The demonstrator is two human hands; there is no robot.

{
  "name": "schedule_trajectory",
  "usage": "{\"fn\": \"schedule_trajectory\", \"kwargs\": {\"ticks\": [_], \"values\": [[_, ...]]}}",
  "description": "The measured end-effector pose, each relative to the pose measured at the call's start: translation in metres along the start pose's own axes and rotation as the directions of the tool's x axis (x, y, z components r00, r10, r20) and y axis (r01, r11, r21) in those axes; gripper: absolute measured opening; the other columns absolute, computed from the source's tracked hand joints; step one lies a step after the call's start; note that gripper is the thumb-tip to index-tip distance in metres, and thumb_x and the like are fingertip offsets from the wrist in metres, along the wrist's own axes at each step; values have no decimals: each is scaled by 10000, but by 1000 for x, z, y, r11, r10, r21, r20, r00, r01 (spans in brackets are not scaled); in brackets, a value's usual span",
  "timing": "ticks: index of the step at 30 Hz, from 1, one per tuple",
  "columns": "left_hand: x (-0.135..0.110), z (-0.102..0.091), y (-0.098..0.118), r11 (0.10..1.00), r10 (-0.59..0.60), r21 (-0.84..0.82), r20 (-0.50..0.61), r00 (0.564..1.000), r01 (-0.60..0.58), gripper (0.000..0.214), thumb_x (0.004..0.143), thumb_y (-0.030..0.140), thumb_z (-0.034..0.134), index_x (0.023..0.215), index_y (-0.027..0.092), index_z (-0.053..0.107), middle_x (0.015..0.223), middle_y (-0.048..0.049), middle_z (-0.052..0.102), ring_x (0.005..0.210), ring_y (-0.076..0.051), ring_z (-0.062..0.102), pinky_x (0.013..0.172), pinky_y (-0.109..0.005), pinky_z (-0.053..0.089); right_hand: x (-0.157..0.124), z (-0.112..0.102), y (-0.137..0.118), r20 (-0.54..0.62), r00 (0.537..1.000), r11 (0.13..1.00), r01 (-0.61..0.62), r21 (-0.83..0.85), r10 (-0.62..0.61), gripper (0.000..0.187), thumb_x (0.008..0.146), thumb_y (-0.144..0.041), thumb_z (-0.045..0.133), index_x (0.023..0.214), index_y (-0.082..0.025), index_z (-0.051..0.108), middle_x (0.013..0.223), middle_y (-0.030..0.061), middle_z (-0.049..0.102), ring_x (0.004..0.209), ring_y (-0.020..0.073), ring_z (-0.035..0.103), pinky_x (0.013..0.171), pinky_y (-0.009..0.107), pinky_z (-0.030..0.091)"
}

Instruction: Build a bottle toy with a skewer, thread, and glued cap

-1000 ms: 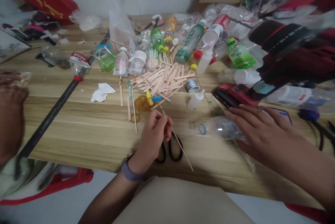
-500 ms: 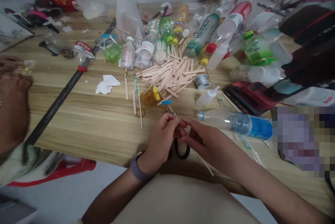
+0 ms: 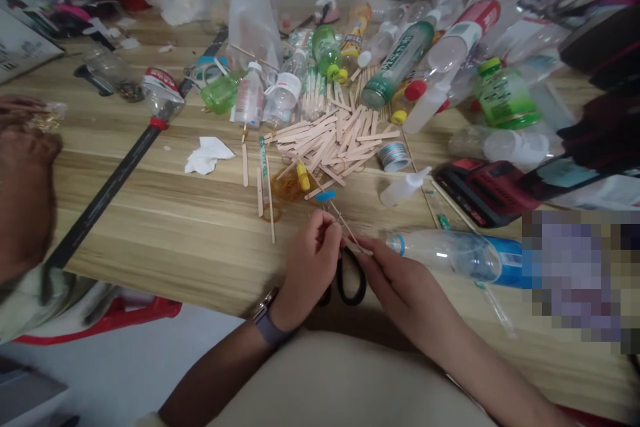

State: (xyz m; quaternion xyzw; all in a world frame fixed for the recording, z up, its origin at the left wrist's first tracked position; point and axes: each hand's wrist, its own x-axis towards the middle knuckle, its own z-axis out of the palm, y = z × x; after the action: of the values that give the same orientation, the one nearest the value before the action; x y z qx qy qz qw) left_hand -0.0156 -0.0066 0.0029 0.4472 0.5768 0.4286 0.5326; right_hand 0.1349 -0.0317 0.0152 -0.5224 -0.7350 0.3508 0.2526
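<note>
My right hand (image 3: 407,280) pinches the lower end of a thin wooden stick (image 3: 349,230) between thumb and fingertips. The stick slants up and left, past a small blue piece (image 3: 325,196); whether the two are joined, I cannot tell. Close beside it, my left hand (image 3: 316,255) is closed, thumb against curled fingers, near a fine strand or sliver whose kind is unclear. Under both hands lie scissors with black handles (image 3: 351,279), their blades mostly hidden. A yellow cap-like piece (image 3: 303,176) and a tangle of rubber bands (image 3: 286,186) lie just beyond.
A pile of flat wooden craft sticks (image 3: 325,140) spreads ahead, with many plastic bottles behind. To the right are a clear bottle with blue label (image 3: 445,255), a squeeze bottle (image 3: 405,188) and a red-black power tool (image 3: 493,190). Another person's hand (image 3: 27,194) works at far left.
My hands have drawn slightly apart, the right one shifting right and down with the stick. The view has moved a little, so the table items appear shifted.
</note>
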Motion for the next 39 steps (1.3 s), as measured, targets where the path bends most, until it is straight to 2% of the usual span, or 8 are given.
{"fn": "schedule_trajectory", "kwargs": {"ticks": [4,9,15,22,26,29,33,39], "values": [[3,4,1,966,-134,-214,54,989,143,126,821,284,556,724,207,532,610,48,558,505,-86,481,474,-203,352,-3,4,0,-59,996,997,-74,-20,72,300,997,-280,375,1215,-174,552,799,52,754,623,212,709,537,293,511],[8,6,2,907,-256,-307,142,956,288,105,706,264,556,634,194,528,566,37,562,436,-69,437,409,-194,287,-5,3,2,-6,999,999,-52,5,52,246,1007,-275,351,1015,-213,589,822,39,735,663,190,689,583,291,493],[7,5,0,942,-237,-214,117,964,258,65,711,233,517,649,213,520,524,52,571,418,-81,457,391,-192,277,-6,1,0,-9,997,997,-75,26,75,246,1000,-279,355,971,-226,593,794,29,725,653,191,672,576,291,473],[3,10,-2,979,-69,-187,91,993,85,174,833,257,536,667,201,530,563,51,552,482,-77,443,473,-203,324,-9,1,0,-22,996,996,-90,22,91,255,990,-309,360,985,-219,598,777,36,718,639,197,661,564,291,465],[4,12,5,878,-201,-409,157,967,249,176,759,274,644,652,181,538,539,72,479,440,-44,335,428,-181,235,-11,1,3,-1,995,994,-102,27,102,268,990,-309,348,1004,-206,595,785,47,718,641,203,666,568,295,466],[5,11,10,802,-273,-469,262,926,369,185,725,298,660,654,174,544,533,78,445,414,-30,275,394,-169,187,-12,2,4,-10,994,994,-109,7,109,271,984,-303,347,1006,-202,597,777,53,715,628,208,665,552,293,458],[5,9,13,756,-303,-496,314,900,428,158,720,298,640,682,170,556,548,72,452,411,-26,282,373,-154,181,-12,2,3,-43,993,994,-111,2,111,257,982,-291,345,975,-207,588,770,52,713,630,208,665,555,294,455],[6,8,10,731,-312,-521,321,894,441,241,710,380,684,710,166,574,561,56,506,427,-33,360,369,-148,236,-11,3,2,-61,992,994,-113,5,113,253,985,-280,342,935,-209,579,761,52,703,621,201,652,553,293,456]]}}
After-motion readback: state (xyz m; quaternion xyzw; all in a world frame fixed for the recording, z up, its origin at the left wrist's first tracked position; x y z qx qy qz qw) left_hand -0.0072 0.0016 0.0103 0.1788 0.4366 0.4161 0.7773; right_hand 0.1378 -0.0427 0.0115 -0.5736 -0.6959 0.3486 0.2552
